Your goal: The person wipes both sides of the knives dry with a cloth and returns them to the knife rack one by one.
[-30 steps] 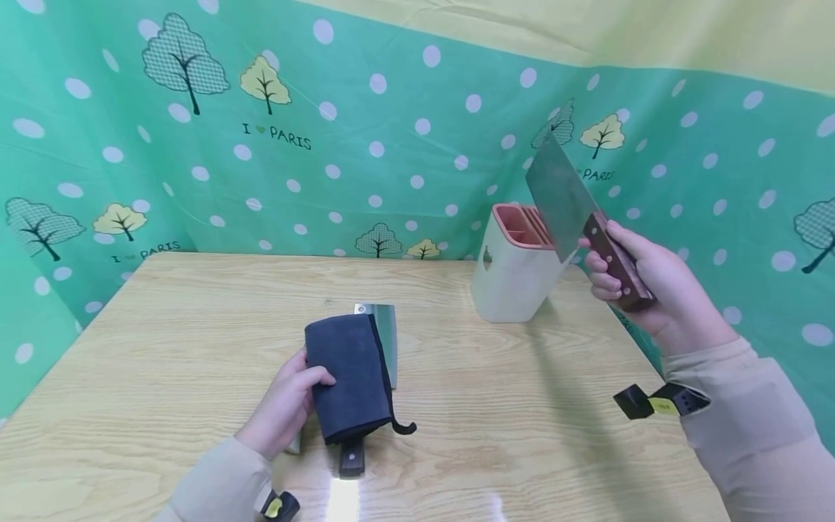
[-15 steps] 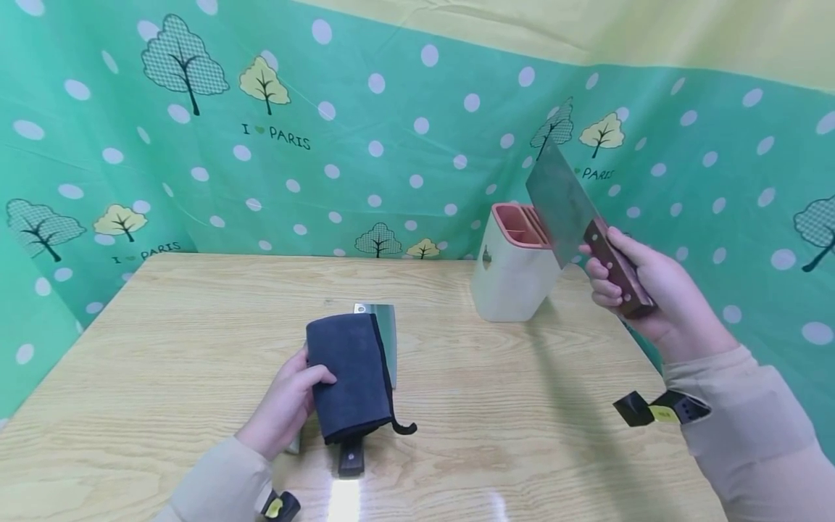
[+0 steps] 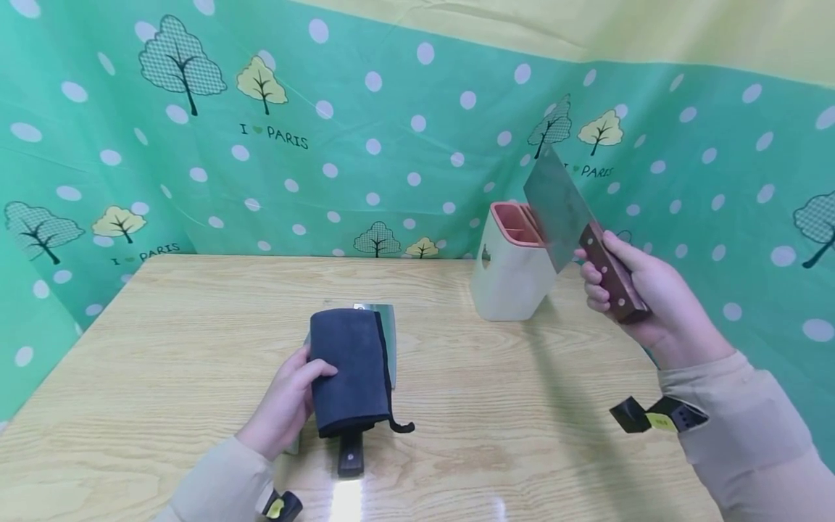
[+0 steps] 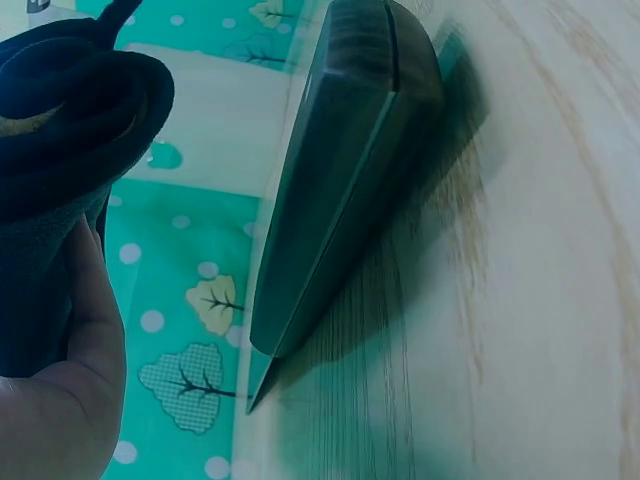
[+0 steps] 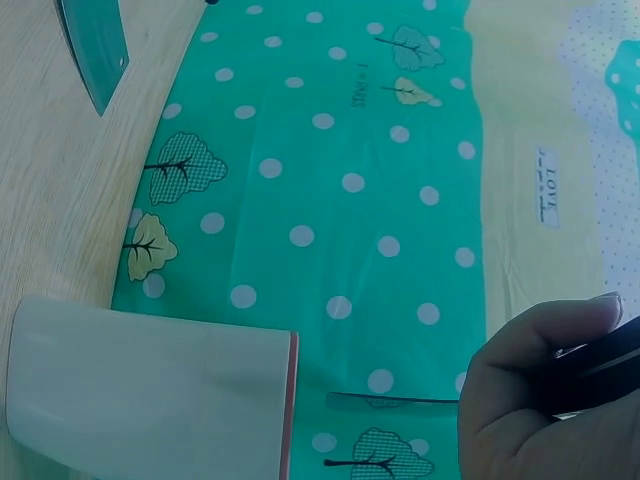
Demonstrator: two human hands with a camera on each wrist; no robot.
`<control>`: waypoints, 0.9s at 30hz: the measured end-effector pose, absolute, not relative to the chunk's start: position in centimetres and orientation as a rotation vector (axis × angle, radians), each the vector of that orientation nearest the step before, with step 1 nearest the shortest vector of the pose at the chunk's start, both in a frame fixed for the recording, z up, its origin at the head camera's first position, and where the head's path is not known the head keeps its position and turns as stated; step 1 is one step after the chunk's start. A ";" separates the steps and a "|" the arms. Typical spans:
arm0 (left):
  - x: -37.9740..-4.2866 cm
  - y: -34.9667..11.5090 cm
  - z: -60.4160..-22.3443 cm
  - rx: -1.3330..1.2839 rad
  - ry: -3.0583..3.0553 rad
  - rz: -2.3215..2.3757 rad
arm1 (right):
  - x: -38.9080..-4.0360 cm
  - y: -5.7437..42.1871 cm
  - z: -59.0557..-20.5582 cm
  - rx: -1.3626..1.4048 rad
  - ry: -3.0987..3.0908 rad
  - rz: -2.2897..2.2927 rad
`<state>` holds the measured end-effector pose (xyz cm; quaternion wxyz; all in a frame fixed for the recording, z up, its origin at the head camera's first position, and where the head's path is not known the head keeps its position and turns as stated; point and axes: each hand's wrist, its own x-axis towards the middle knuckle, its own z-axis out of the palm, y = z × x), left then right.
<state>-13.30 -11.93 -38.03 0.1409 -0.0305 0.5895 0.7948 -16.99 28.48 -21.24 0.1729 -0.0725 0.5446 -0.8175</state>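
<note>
My left hand grips a rolled dark navy cloth, its thumb lying across the front. A thin black loop hangs from the cloth's lower right. Beneath it on the table lies a second cleaver; its blade and dark handle stick out, while the cloth hides the middle. The left wrist view shows that handle close up, apart from the roll. Raised at the right, my right hand holds a cleaver by its brown riveted handle, blade tilted up and left.
A white knife holder with a pink slotted top stands at the table's back right, behind the raised blade. A pale green edge shows beside the left hand, mostly hidden. Green dotted curtain hangs behind the wooden table.
The rolled cloth has shifted slightly up and to the right in my left hand. My right hand and its cleaver have sunk a little and moved slightly left.
</note>
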 end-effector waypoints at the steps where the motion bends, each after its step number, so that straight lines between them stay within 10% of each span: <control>1: -13.3 -11.9 -38.0 -0.087 1.700 2.296 | -17.0 28.5 -21.2 -0.200 1.546 -2.317; 27: -13.2 -12.0 -38.4 -0.109 1.703 2.308 | -16.6 30.4 -20.9 -0.163 1.417 -2.261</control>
